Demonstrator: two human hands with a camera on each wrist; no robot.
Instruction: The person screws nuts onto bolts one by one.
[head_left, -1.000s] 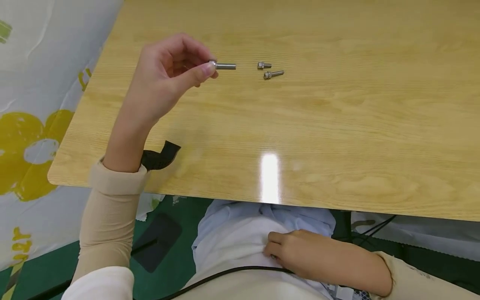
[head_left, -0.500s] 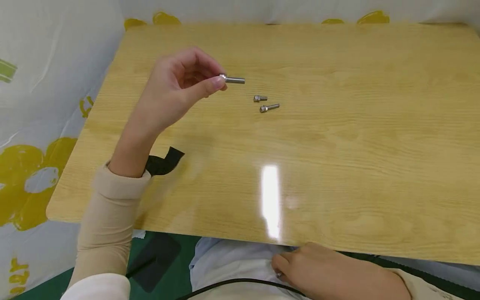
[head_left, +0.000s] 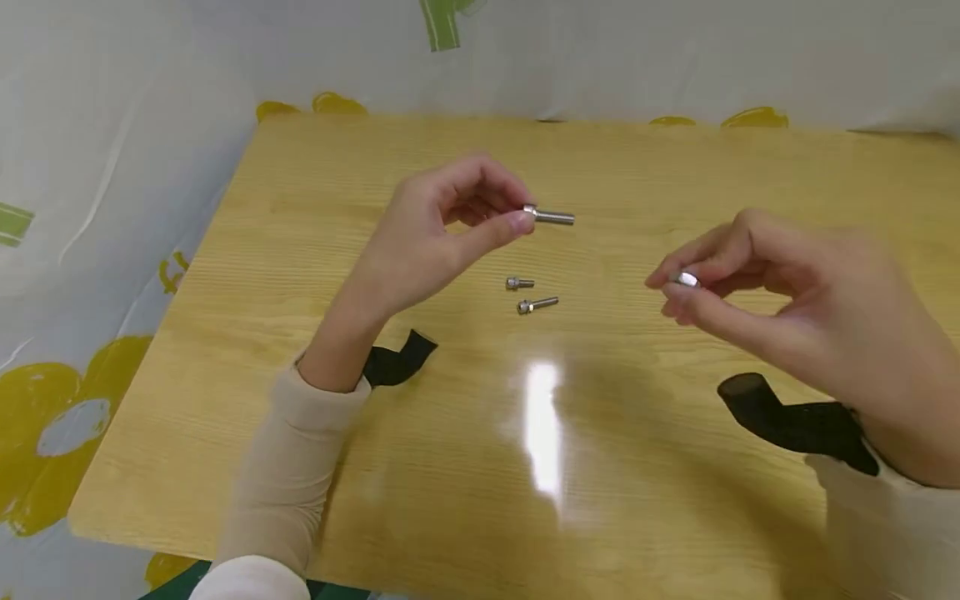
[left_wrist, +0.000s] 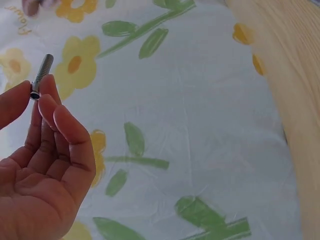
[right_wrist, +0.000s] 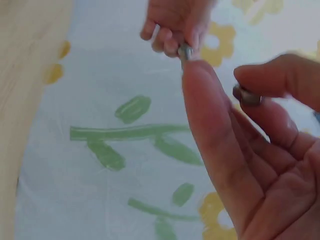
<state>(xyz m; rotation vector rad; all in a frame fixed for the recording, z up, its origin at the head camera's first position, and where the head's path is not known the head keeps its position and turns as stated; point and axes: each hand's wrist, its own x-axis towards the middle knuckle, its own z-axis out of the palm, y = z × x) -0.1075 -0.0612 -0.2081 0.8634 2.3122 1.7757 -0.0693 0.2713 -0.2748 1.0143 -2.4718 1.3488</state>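
My left hand [head_left: 435, 242] is raised over the table and pinches a silver bolt [head_left: 553, 217] by its head between thumb and fingers. The threaded shank [left_wrist: 44, 67] sticks out freely, pointing right in the head view. Opposite it, my right hand [head_left: 810, 292] pinches a small silver hex nut [head_left: 686, 280] between thumb and fingertips. In the right wrist view the side of the nut [right_wrist: 248, 96] shows. A gap separates bolt and nut. On the table below lie a short bolt [head_left: 519, 283] and a longer bolt [head_left: 537, 305], side by side.
The wood-grain table [head_left: 637, 517] carries a bright light reflection. A black strap [head_left: 399, 360] hangs at the left wrist, and another black strap [head_left: 795, 417] at the right. A white flower-print sheet [head_left: 600, 67] stands behind the table.
My right hand has risen from the lap to above the table with the nut. The left hand, still pinching the bolt, has shifted right in the view. The head view has tilted up.
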